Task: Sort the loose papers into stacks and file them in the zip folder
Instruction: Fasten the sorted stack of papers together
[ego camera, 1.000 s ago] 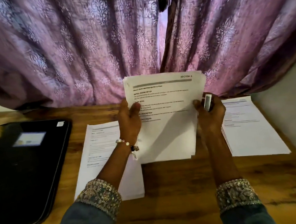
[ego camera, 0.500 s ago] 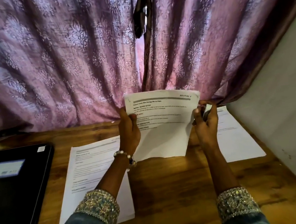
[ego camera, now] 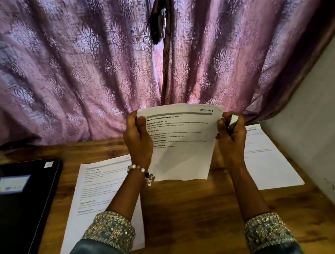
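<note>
1. White held sheets [ego camera: 182, 144] headed "SECTION 1", lifted upright over the far middle of the wooden table [ego camera: 184, 218], lower edge clear of the wood.
2. Left hand [ego camera: 138, 143] clamped on the left edge, now gripping higher, near the top corner, than a second ago.
3. Right hand [ego camera: 230, 134] pinching the right edge while also curled round a small shiny object [ego camera: 232, 121]; too small to identify.
4. Tilted further back and raised since a second ago, apparently for reading the heading.
5. Left stack [ego camera: 100, 200] lying flat near the left forearm; right stack [ego camera: 267, 157] flat at far right, beside the wall. Neither touched.
6. Black zip folder [ego camera: 16, 215] at the left edge, lying closed as far as can be seen, well apart from both hands.
7. Judged meaning: sorting under way, filing not begun; heading being checked before choosing a stack.
8. Likely next: lowering onto the matching stack, edges squared, without the shiny object creasing the paper.
</note>
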